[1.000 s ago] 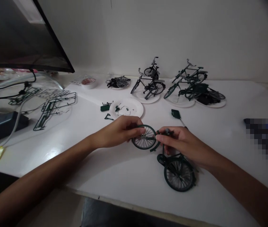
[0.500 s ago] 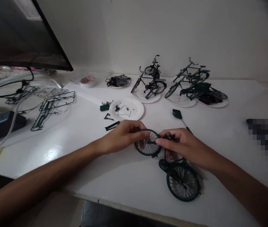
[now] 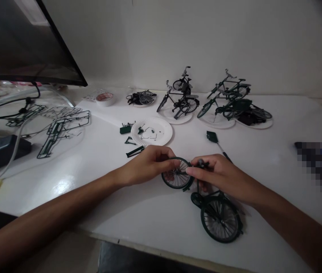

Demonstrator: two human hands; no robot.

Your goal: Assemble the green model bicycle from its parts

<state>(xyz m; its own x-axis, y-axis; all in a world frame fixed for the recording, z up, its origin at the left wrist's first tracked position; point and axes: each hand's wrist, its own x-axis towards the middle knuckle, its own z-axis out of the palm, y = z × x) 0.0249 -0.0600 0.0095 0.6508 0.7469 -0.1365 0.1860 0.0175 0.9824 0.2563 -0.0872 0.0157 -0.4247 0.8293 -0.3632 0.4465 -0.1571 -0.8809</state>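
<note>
Both hands work on a dark green model bicycle [image 3: 221,219] above the white table. My left hand [image 3: 152,163] pinches one spoked wheel [image 3: 181,182] of it, thumb over the spokes and fingers behind. With thumb and fingers closed, my right hand [image 3: 214,172] grips the frame beside that wheel's fork; some of its fingertips are hidden behind the model. The other wheel hangs low at the right, near the table's front edge. Beyond my right hand lies a small green part on a thin rod [image 3: 212,137].
A paper plate [image 3: 166,139] holds small parts, with loose green pieces [image 3: 134,151] beside it. Finished model bicycles [image 3: 179,99] stand at the back on plates. Part frames [image 3: 64,127], a tape roll [image 3: 105,98], a black box with cables [image 3: 4,151] and a monitor [image 3: 21,41] occupy the left.
Almost nothing has moved. The model bicycle and its pinched wheel have shifted very slightly; both hands keep their grips.
</note>
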